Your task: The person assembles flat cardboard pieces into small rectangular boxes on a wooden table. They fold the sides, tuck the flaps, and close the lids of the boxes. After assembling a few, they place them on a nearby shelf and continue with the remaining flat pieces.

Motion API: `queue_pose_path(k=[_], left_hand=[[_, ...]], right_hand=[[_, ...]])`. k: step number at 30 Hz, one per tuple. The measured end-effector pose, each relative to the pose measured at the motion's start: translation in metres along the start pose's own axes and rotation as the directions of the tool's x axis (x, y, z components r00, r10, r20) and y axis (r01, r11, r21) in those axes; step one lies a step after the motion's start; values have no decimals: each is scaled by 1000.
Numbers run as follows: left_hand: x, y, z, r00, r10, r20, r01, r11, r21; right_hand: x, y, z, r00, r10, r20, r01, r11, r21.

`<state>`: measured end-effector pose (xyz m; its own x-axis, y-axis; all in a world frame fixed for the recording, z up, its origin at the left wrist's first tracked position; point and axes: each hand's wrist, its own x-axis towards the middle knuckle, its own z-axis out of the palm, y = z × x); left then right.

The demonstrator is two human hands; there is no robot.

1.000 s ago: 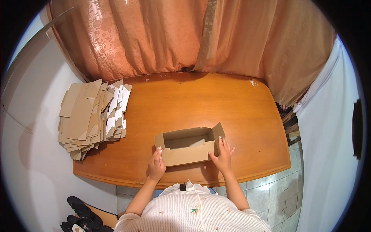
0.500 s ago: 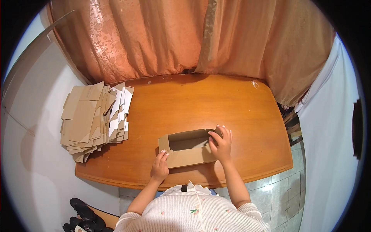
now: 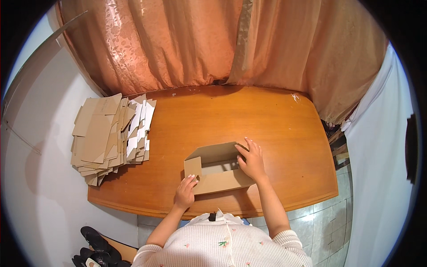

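A brown cardboard box (image 3: 222, 182) stands open at the top near the front edge of the table, its long side facing me. Its far panel (image 3: 218, 150) rises higher than the near wall, and a paler floor shows inside. My left hand (image 3: 185, 192) pinches the near left corner, fingertips on the rim. At the right end, my right hand (image 3: 252, 160) grips the box, fingers reaching to the far panel's right corner. The right end wall is mostly hidden behind that hand.
A tall stack of flattened cardboard boxes (image 3: 100, 138), some with white faces, lies at the left of the wooden table (image 3: 284, 133). Orange curtains (image 3: 178, 40) hang along the far edge. Dark shoes (image 3: 100, 249) are at the lower left, beside a white wall.
The far panel of the box has come up and stands higher. My right hand has shifted slightly away from me and left with it; my left hand stays at its corner.
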<state>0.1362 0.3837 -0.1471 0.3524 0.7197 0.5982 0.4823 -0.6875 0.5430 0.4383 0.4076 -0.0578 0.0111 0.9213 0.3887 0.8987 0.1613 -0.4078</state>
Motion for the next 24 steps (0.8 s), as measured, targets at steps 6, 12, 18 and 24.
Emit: queue_pose_path(k=[6,12,18,24], left_hand=[[2,3,-4,995,-65,77,66,998,-12],[15,13,-9,961,-131,243,106,988,111],[47,16,-9,884,-230,407,146,963,227],[53,8,1,885,-276,374,201,953,227]], right_hand=[[-3,-12,10,997,60,40,-64,994,89],[-43,14,35,986,153,-61,-126,937,326],[-59,10,32,985,142,-99,-109,954,278],[-61,9,34,989,67,-134,-52,992,111]])
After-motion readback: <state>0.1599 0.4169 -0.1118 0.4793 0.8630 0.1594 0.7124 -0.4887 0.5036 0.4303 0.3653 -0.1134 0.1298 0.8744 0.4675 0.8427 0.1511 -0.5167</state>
